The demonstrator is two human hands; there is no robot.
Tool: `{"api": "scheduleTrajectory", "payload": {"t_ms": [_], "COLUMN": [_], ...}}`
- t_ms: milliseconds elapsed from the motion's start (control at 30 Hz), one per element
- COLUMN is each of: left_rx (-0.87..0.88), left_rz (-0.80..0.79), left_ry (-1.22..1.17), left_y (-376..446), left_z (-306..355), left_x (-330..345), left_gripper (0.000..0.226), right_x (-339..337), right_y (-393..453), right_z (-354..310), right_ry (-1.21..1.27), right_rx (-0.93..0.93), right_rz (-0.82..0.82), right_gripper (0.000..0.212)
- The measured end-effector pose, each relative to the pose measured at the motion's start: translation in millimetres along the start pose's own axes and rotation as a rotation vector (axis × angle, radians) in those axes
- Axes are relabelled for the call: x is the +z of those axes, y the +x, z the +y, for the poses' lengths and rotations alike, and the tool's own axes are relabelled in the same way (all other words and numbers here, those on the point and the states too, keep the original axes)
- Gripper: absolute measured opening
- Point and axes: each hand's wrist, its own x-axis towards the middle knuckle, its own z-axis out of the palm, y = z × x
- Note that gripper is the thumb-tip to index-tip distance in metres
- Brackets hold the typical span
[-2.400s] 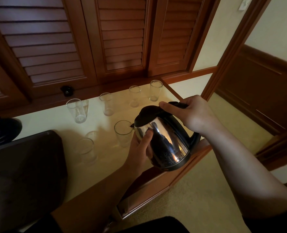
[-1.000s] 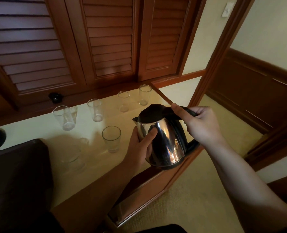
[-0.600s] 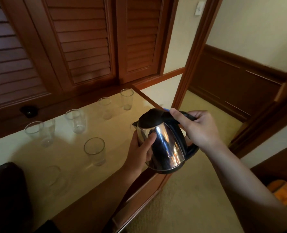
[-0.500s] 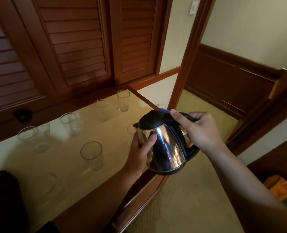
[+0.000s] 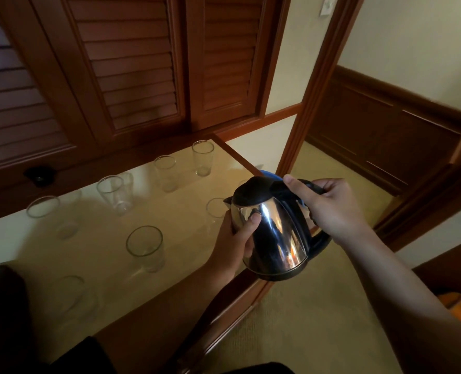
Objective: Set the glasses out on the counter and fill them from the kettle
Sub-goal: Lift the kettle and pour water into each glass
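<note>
Kettle [image 5: 272, 233] being held at frame centre, above desk [image 5: 94, 238] edge: right hand [image 5: 329, 206] clamped on handle, left hand [image 5: 234, 238] pressed against body. Glasses [image 5: 145, 247] being left empty, centre-left. Spout best being lined over nearest rim, tipped slowly.

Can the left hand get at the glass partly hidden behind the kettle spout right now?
Probably not as is. The left hand is wrapped on the kettle body, steadying it, so it isn't free. The glass itself stands close by, just past the fingers, nothing between.
</note>
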Motion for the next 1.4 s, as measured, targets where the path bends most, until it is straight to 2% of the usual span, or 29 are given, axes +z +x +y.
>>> {"api": "scheduleTrajectory", "payload": {"t_ms": [133,167,300,400,533,700,833,1033,1233,1400], "left_rx": [0.001,0.000,0.038,0.077,0.088,0.083,0.085,0.075,0.085,0.073], "left_rz": [-0.010,-0.010,-0.025,-0.049,-0.067,-0.039,-0.041,-0.046,-0.038,-0.043], "left_ry": [-0.019,-0.028,-0.065,-0.122,-0.117,-0.109,-0.138,-0.163,-0.141,-0.119], "left_y": [4,5,5,3,6,4,1,4,2,1], "left_z": [-4,-4,-4,-2,-2,0,5,-1,2,3], "left_x": [4,5,11,16,20,24,26,25,27,26], "left_gripper": [0.051,0.053,0.087,0.086,0.109,0.098,0.103,0.103,0.095,0.101], "right_x": [-4,-5,-10,-14,-16,-17,-15,-14,-14,-15], "right_y": [11,13,22,25,30,35,39,37,34,32], "right_z": [4,4,5,2,-2,-8,-11,-21,-28,-29], "right_ry": [-0.030,-0.042,-0.075,-0.091,-0.133,-0.163,-0.221,-0.215,-0.204,-0.206], "right_rx": [-0.029,-0.030,-0.044,-0.039,-0.057,-0.063,-0.083,-0.056,-0.041,-0.037], "right_rz": [-0.035,-0.043,-0.073,-0.098,-0.131,-0.163,-0.170,-0.199,-0.210,-0.209], "right_gripper": [0.057,0.060,0.075,0.063,0.060,0.058,0.063,0.051,0.052,0.053]}}
